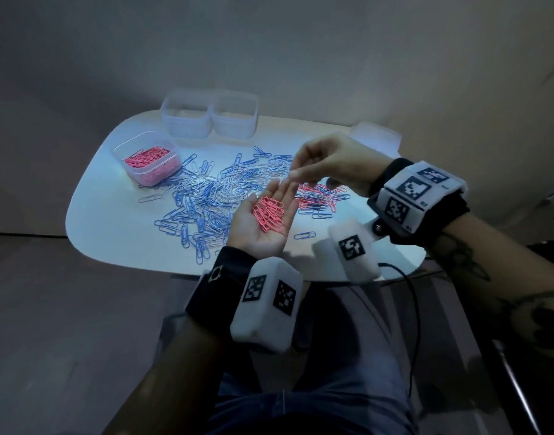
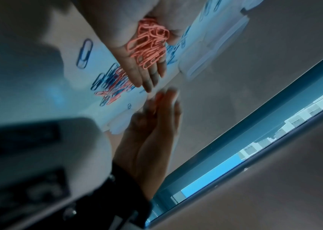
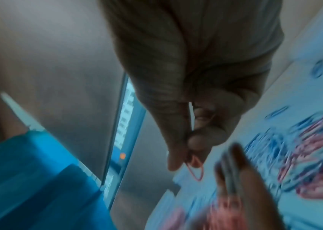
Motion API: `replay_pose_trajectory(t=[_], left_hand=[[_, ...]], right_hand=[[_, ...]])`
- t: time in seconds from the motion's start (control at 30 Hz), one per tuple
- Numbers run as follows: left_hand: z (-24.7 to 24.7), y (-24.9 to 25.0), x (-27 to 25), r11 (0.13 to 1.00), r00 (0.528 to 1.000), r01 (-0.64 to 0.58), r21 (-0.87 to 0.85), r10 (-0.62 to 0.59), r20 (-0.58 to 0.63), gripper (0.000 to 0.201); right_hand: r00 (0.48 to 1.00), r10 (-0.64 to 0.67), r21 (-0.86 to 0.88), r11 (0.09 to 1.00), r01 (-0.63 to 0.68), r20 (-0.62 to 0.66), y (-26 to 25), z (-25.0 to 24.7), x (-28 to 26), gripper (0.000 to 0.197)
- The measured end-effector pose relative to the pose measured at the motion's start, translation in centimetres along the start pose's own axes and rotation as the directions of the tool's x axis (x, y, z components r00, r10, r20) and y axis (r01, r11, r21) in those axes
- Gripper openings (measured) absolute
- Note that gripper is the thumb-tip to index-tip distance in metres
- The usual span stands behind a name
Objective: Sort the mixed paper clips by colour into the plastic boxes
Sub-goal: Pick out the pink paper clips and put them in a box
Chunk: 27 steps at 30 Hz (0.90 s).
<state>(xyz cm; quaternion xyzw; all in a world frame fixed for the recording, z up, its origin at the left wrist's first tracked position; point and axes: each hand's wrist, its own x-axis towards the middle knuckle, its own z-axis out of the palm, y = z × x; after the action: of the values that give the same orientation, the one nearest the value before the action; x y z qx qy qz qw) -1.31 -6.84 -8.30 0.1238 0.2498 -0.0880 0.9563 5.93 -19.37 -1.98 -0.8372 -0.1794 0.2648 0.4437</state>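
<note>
My left hand (image 1: 269, 196) lies palm up over the white table (image 1: 90, 215), open, and carries a heap of pink paper clips (image 1: 269, 213) (image 2: 148, 45). Just above its fingertips my right hand (image 1: 293, 174) pinches a single pink clip (image 3: 194, 168) between thumb and forefinger. A clear plastic box (image 1: 172, 166) at the left holds pink clips. Two empty clear boxes (image 1: 188, 120) (image 1: 235, 117) stand side by side at the back. A broad scatter of blue and white clips (image 1: 206, 199) covers the middle of the table. A smaller mix of pink and blue clips (image 1: 319, 197) lies under my right hand.
A white flat object (image 1: 376, 136) lies at the table's back right corner. A lone blue clip (image 1: 304, 235) sits near the front edge. A black cable (image 1: 410, 293) hangs off the front right. My knees are below the table edge.
</note>
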Motion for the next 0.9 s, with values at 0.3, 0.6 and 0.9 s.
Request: replay_pose_trajectory(t=[0.3, 0.6, 0.9], left_hand=[[0.6, 1.2, -1.0, 0.996, 0.999, 0.024, -0.08, -0.022, 0.027, 0.062], [0.6, 2.0, -1.7, 0.995, 1.0, 0.02, -0.093, -0.02, -0.003, 0.059], [0.7, 2.0, -2.2, 0.994, 1.0, 0.02, -0.106, -0.021, -0.003, 0.055]], right_hand=[[0.978, 0.013, -0.338, 0.937, -0.085, -0.209, 1.7, -0.7, 0.7, 0.007], [0.972, 0.085, -0.546, 0.815, -0.195, -0.221, 5.2, -1.2, 1.8, 0.034], [0.972, 0.043, -0.528, 0.834, -0.162, -0.229, 4.3, -0.2, 3.3, 0.041]])
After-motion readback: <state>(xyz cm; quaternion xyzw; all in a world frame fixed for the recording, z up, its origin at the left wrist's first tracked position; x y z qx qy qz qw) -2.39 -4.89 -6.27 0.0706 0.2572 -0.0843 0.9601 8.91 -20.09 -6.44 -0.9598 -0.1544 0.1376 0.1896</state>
